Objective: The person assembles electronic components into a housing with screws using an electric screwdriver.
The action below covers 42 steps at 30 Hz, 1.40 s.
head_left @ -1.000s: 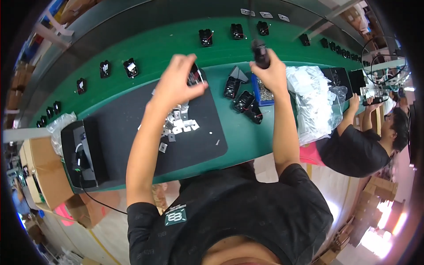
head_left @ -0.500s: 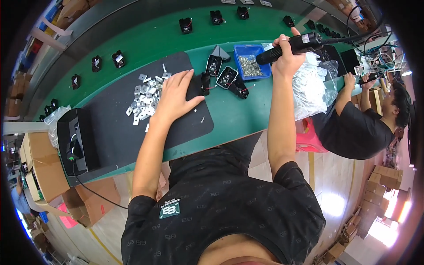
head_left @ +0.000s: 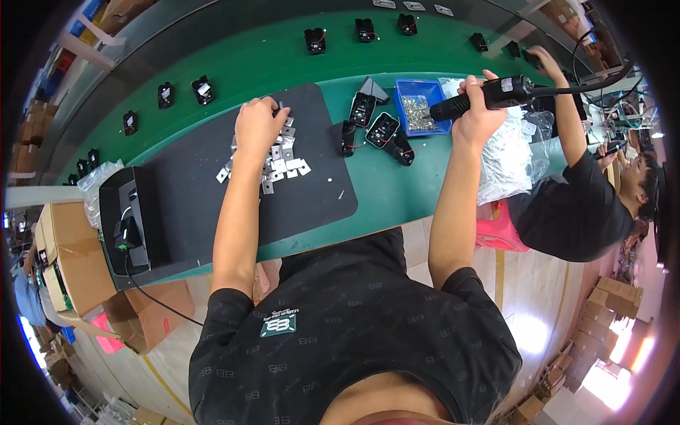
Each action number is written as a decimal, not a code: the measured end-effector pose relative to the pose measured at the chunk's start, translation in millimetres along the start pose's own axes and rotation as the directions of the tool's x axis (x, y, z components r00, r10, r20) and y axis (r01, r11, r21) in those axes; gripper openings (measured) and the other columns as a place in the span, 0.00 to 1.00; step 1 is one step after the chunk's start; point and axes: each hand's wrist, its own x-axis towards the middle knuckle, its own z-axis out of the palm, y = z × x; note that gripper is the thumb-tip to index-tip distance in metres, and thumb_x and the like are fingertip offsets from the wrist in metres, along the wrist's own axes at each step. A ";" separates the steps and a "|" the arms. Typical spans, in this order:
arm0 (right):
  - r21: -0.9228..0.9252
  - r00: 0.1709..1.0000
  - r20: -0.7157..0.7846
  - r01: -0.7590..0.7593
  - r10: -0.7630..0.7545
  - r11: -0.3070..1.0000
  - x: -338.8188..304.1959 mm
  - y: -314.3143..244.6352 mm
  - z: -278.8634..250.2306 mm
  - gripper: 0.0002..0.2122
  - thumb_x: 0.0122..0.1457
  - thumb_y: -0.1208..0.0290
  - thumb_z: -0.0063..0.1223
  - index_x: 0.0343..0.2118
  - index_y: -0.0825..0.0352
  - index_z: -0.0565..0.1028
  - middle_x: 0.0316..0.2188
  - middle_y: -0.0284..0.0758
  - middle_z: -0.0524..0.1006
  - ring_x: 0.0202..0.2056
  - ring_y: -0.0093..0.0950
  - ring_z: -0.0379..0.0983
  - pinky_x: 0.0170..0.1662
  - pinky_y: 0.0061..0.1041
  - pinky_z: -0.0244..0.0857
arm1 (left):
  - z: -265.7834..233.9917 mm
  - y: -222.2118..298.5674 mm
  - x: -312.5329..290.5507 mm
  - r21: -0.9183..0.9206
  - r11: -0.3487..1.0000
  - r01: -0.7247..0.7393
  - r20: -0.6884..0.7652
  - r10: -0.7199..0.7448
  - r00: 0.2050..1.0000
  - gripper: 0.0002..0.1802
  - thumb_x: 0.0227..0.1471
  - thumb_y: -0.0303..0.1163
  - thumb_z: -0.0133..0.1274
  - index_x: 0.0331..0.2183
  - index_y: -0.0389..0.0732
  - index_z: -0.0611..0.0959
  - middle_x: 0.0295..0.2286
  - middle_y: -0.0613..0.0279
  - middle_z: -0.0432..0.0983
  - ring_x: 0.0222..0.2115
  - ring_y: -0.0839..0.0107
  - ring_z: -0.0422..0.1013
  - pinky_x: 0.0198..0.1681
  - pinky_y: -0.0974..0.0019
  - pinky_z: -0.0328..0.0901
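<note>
My right hand (head_left: 478, 126) is wrapped round a black electric screwdriver (head_left: 489, 95), whose cord runs off to the right. The tool's front end hangs over a blue bin (head_left: 423, 132) of small metal screws. On the black mat (head_left: 191, 177), my left hand (head_left: 258, 126) is bent at the far side of a pile of small silver metal plates (head_left: 278, 168). Its thumb and forefinger close about a small grey metal piece (head_left: 281, 106). Between the hands lie several black housings (head_left: 382, 129) with parts and red wires inside, on the green table.
A clear bag of white parts (head_left: 506, 159) lies right of the bin. Along the far green belt (head_left: 262, 60) stand several black housings (head_left: 315, 40). A black open box (head_left: 131, 219) is at the left end. At right, a co-worker (head_left: 574, 209) reaches toward the belt.
My left hand has moved from the right of the plates to their far side, its spread fingers now drawn together. The screwdriver stays in my right hand. The co-worker's arm has stretched toward the belt.
</note>
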 end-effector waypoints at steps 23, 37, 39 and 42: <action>0.010 0.975 0.174 -0.145 0.141 0.989 18.6 19.9 -28.4 0.19 0.44 0.88 0.56 0.43 0.74 0.70 0.23 0.36 0.75 0.26 0.25 0.71 0.35 0.22 0.65 | 2.8 96.5 -21.6 -0.170 0.965 -0.198 0.258 0.238 0.937 0.06 0.42 0.28 0.58 0.26 0.39 0.79 0.37 0.58 0.76 0.40 0.59 0.71 0.46 0.57 0.59; 0.167 0.939 0.309 -0.207 0.148 0.964 19.5 22.8 -22.1 0.20 0.43 0.88 0.58 0.42 0.73 0.70 0.25 0.35 0.75 0.29 0.24 0.73 0.35 0.23 0.67 | 0.5 89.8 -18.3 -0.266 0.964 0.005 0.303 0.079 0.950 0.23 0.40 0.26 0.59 0.42 0.39 0.75 0.28 0.51 0.75 0.32 0.53 0.72 0.42 0.58 0.64; 0.165 0.946 0.299 -0.185 0.129 0.969 19.1 16.2 -20.4 0.20 0.43 0.88 0.58 0.42 0.73 0.70 0.24 0.35 0.75 0.28 0.24 0.72 0.35 0.23 0.67 | 3.4 85.4 -17.2 -0.398 0.910 0.116 0.319 0.019 0.947 0.22 0.40 0.27 0.59 0.42 0.38 0.76 0.30 0.51 0.75 0.32 0.53 0.72 0.40 0.57 0.64; 0.155 0.956 0.285 -0.120 0.072 0.981 17.4 8.9 -22.6 0.20 0.44 0.88 0.56 0.43 0.74 0.69 0.24 0.36 0.75 0.27 0.25 0.72 0.35 0.24 0.67 | 11.2 77.2 -17.0 -0.385 0.907 -0.172 0.191 0.260 0.946 0.15 0.42 0.29 0.58 0.36 0.38 0.80 0.33 0.53 0.75 0.32 0.53 0.72 0.38 0.57 0.67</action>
